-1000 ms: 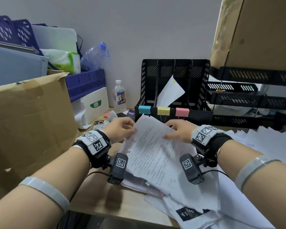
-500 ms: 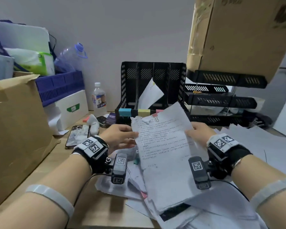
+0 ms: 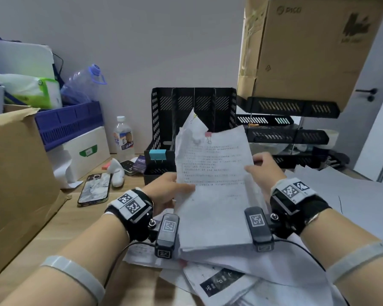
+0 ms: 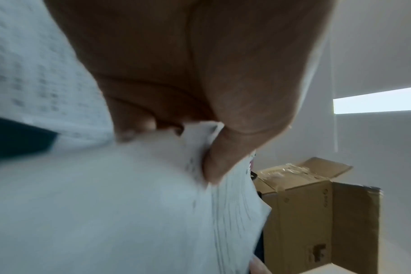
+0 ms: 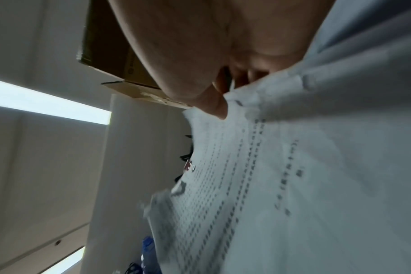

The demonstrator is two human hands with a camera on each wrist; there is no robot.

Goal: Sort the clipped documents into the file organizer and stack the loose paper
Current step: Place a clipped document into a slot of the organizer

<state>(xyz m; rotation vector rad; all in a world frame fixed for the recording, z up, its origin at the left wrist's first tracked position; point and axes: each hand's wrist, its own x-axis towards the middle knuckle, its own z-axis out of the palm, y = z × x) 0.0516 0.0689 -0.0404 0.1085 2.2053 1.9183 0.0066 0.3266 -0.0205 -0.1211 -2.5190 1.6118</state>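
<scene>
A clipped document, a thick sheaf of printed pages with a pink clip at its top edge, is held up tilted above the desk. My left hand pinches its left edge and my right hand pinches its right edge. The left wrist view shows my thumb pressed on the sheaf's edge. In the right wrist view my thumb rests on the printed page. Behind stands the black file organizer, with another document in a slot. Loose paper lies heaped under my wrists.
A blue clip marks the organizer's front. Black stacked trays under a cardboard box stand at the right. A phone, a water bottle and a large cardboard box sit at the left.
Both hands have lifted the clipped document off the paper heap and raised it toward upright in front of the organizer. My view has swung to the right.
</scene>
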